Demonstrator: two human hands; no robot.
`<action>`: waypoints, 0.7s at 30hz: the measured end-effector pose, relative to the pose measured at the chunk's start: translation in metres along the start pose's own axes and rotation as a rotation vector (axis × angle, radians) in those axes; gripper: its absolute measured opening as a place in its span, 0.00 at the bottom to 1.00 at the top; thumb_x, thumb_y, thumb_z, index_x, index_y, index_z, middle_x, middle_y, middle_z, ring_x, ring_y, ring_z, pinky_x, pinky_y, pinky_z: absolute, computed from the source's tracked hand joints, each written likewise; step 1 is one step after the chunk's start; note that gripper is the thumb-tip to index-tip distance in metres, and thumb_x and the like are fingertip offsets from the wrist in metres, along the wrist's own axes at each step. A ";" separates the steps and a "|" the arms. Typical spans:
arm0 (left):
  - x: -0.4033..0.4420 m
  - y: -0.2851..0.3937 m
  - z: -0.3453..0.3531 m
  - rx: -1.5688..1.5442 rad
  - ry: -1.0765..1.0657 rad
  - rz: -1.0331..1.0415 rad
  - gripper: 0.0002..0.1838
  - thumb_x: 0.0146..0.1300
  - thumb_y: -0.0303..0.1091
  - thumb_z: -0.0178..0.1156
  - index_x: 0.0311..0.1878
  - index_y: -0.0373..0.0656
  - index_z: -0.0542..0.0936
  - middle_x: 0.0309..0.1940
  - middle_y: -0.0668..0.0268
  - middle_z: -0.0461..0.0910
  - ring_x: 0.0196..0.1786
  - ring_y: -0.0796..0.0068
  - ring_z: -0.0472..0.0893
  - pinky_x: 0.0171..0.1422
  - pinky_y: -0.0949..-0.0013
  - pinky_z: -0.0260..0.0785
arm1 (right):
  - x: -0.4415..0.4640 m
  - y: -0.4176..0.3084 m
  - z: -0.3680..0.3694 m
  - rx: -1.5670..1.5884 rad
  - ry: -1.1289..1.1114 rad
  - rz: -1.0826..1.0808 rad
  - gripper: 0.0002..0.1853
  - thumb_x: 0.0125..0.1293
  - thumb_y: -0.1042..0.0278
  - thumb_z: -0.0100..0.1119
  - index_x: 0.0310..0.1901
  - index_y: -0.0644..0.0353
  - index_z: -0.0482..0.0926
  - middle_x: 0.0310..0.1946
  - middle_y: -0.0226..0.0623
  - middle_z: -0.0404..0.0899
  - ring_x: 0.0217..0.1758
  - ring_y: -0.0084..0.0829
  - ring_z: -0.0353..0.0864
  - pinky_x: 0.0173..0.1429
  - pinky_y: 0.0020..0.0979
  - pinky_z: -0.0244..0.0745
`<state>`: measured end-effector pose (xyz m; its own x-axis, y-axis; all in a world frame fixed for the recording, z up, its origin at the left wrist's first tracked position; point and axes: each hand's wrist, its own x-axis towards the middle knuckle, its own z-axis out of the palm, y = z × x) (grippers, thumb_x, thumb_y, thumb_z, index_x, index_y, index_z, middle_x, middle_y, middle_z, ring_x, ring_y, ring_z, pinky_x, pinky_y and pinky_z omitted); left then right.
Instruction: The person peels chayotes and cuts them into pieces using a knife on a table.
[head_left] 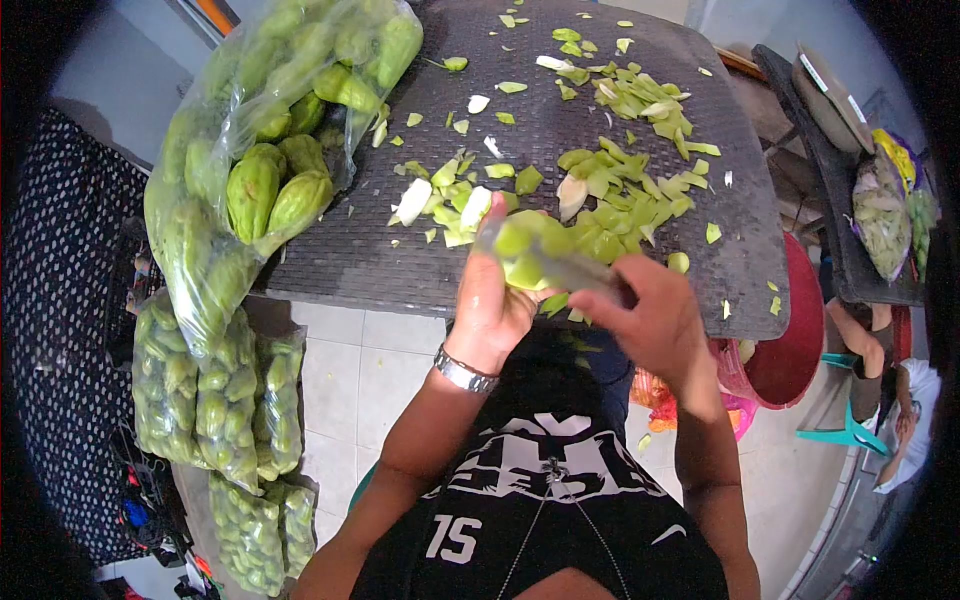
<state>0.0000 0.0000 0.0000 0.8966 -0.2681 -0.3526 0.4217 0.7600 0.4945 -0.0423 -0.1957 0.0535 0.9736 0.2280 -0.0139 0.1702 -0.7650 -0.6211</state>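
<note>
My left hand point(487, 308), with a metal watch at the wrist, is closed round a pale green chayote point(525, 243) above the table's near edge. In my right hand point(655, 312) is a knife point(585, 275), its blade against the chayote and smeared by motion. Beyond my hands, green peelings point(625, 205) are heaped and scattered across the dark woven-pattern table point(450, 285). A clear plastic bag point(205, 225) on the left of the table spills over its edge. Whole chayotes point(255, 190) show at its opening.
Several filled plastic bags of chayotes point(225, 385) stand left below the table. A red tub point(795, 340) sits under the right edge. Farther right, a second dark table point(850, 235) carries bagged vegetables point(885, 215); near it is a person in white point(915, 410) by a teal stool point(850, 430).
</note>
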 end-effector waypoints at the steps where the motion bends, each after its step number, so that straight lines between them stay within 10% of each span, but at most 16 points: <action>1: -0.001 -0.002 -0.002 -0.059 -0.016 -0.020 0.27 0.67 0.63 0.65 0.51 0.48 0.82 0.42 0.61 0.87 0.45 0.56 0.89 0.51 0.50 0.84 | -0.005 -0.006 0.008 -0.049 0.065 -0.110 0.33 0.63 0.36 0.70 0.52 0.62 0.83 0.36 0.45 0.83 0.35 0.47 0.87 0.38 0.46 0.82; 14: 0.009 -0.023 -0.008 -0.073 0.104 0.039 0.24 0.68 0.58 0.62 0.49 0.44 0.83 0.38 0.59 0.86 0.38 0.59 0.86 0.45 0.56 0.81 | -0.002 -0.010 0.022 -0.106 0.263 -0.295 0.29 0.59 0.41 0.76 0.39 0.65 0.82 0.28 0.45 0.78 0.28 0.48 0.82 0.32 0.42 0.75; 21: -0.012 0.002 0.007 0.054 0.023 -0.060 0.29 0.75 0.63 0.53 0.55 0.44 0.80 0.40 0.58 0.86 0.37 0.58 0.87 0.21 0.72 0.74 | 0.019 0.045 -0.012 -0.055 0.234 0.175 0.30 0.67 0.39 0.68 0.31 0.67 0.80 0.25 0.56 0.80 0.30 0.51 0.82 0.35 0.44 0.73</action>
<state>-0.0087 0.0008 0.0106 0.8661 -0.2983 -0.4010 0.4823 0.7095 0.5138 -0.0146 -0.2325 0.0349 0.9964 -0.0511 0.0679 -0.0020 -0.8132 -0.5820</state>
